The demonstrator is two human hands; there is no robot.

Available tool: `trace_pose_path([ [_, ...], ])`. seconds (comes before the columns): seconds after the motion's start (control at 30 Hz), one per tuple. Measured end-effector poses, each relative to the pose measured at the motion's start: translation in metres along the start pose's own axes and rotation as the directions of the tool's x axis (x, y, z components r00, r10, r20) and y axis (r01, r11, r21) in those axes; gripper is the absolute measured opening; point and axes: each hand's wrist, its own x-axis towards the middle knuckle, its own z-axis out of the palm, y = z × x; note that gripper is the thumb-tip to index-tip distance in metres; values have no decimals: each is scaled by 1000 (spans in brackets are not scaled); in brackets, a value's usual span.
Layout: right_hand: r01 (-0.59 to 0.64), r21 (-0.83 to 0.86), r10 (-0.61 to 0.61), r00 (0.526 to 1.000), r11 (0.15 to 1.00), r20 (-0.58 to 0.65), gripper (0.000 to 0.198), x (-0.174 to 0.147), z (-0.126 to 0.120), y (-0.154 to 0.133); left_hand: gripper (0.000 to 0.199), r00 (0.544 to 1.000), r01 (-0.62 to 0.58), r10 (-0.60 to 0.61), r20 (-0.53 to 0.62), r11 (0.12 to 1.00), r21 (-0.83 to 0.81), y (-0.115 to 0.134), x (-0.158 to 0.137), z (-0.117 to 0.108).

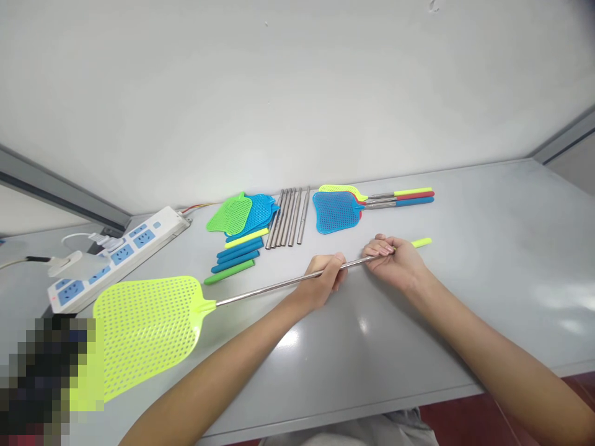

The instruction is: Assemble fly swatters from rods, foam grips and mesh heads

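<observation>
A fly swatter with a yellow-green perforated head (153, 322) stretches across the table, its telescopic metal rod drawn out long. My left hand (323, 279) is closed round the middle of that rod. Farther right, my right hand (393, 260) is closed at the handle end, and the yellow grip (422, 242) sticks out beyond it. Behind my hands lie several loose metal rods (290, 217) side by side. Left of them are a green swatter head (231, 214), blue swatter heads (258, 214) and several coloured grips (236, 255).
Assembled swatters, with a blue one (338, 212) on top, lie at the back by the wall. A white power strip (123, 254) with plugs and cables stands at the left. The grey table (488, 248) ends at a front edge near my body. A pixelated patch covers the lower left.
</observation>
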Motion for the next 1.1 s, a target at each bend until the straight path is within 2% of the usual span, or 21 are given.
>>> trace_pose_path([
  [0.57, 10, -62, -9, 1000, 998, 21, 23, 1, -1, -1, 48, 999, 27, -26, -25, 1000, 15, -2, 1, 2],
  [0.8, -1, -6, 1, 1000, 1000, 19, 23, 2, -2, -1, 47, 1000, 9, -9, -10, 1000, 4, -1, 1, 1],
  [1.1, 1, -14, 0, 1000, 1000, 21, 24, 1, -1, -1, 47, 1000, 11, -11, -5, 999, 42, 2, 1, 0],
])
